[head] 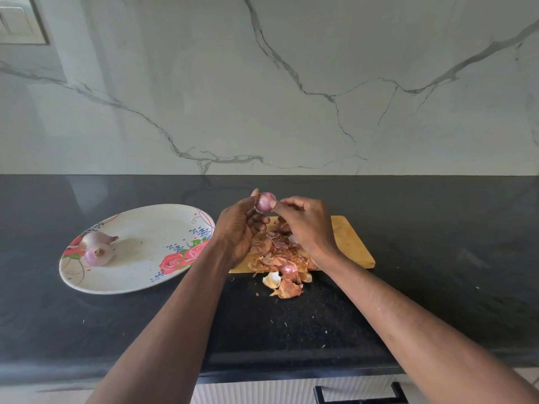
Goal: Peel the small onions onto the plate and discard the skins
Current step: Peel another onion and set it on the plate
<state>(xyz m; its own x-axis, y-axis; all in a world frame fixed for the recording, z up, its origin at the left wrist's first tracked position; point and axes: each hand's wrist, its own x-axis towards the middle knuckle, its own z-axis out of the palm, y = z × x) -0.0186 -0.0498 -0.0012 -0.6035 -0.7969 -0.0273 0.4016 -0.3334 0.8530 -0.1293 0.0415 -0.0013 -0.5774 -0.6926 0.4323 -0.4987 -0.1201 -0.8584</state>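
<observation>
My left hand (pixel 237 228) holds a small pink onion (pixel 264 202) up above the wooden cutting board (pixel 348 243). The fingertips of my right hand (pixel 306 223) pinch the onion's right side. A heap of orange-brown onion skins (pixel 277 258) lies on the board's near left part and spills onto the black counter, with a small pink onion piece (pixel 288 268) in it. Two peeled onions (pixel 97 247) rest on the left side of the oval floral plate (pixel 140 275), which sits left of the board.
The black stone counter (pixel 437 287) runs wide on both sides, scattered with small skin flecks. A marble wall rises behind it. A drawer front with a dark handle (pixel 361 392) shows below the counter's front edge.
</observation>
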